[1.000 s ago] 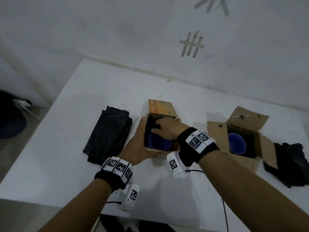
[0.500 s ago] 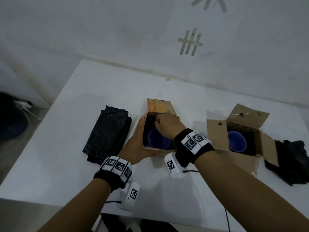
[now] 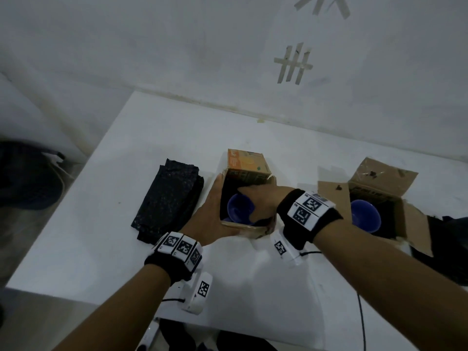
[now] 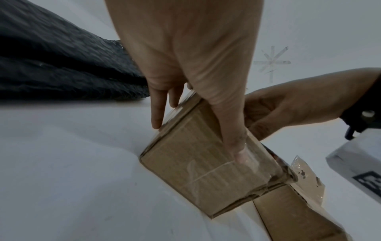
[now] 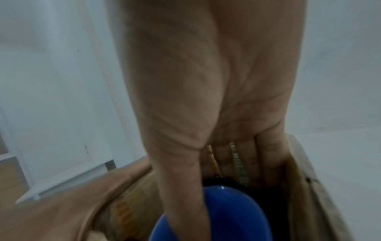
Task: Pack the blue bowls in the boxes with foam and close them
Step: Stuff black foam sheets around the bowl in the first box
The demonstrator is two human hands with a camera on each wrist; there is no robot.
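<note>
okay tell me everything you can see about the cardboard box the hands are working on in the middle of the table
The small brown cardboard box stands open on the white table, its far flap, printed orange, raised. Clear tape wraps its worn outer wall. Dark foam lines the inside around a glossy blue bowl. The left hand holds its left side, fingers flat on the wall; the right hand reaches inside, thumb on the bowl. A black foam stack lies to its left, apart.

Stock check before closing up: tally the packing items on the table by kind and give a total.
Blue bowls: 2, one in the middle box, one in the right box.
Cardboard boxes: 2.
Dark foam piles: 2.
Total: 6
</note>
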